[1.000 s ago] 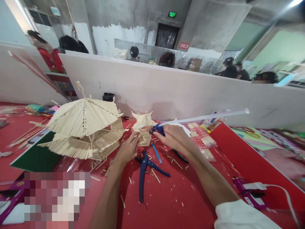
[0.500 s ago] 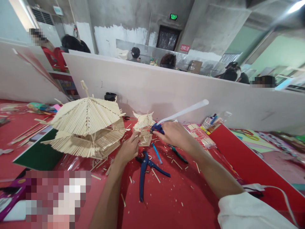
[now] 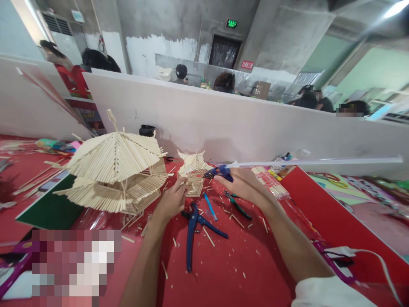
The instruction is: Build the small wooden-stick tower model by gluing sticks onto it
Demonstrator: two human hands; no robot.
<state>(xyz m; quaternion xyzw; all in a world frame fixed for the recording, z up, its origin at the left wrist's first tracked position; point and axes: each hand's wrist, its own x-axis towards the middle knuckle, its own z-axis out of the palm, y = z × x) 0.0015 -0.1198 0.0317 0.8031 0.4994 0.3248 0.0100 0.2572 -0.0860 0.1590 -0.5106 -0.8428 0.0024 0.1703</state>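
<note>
My right hand (image 3: 241,183) is wrapped round a blue glue gun (image 3: 222,172), with a long white glue stick (image 3: 319,162) running out of its back to the right. The gun's nozzle points left at a small pavilion model (image 3: 194,164) made of thin wooden sticks; whether it touches cannot be told. My left hand (image 3: 172,198) grips the model's left side, its fingertips partly hidden. Nearer me lie blue-handled cutters (image 3: 193,230), a light-blue pen-like stick (image 3: 210,206) and green-handled pliers (image 3: 238,205). A much larger stick pavilion (image 3: 116,170) stands to the left.
Loose stick pieces litter the red table (image 3: 223,273). A white partition (image 3: 191,111) runs behind, with people beyond it. Packs of sticks (image 3: 271,183), a red board (image 3: 338,221) and a white cable plug (image 3: 340,252) lie right. A green board (image 3: 51,204) lies left.
The glue gun has shifted right, slightly away from the small pavilion, and its glue stick has swung down from slanting up to nearly level. My left hand stays on the model.
</note>
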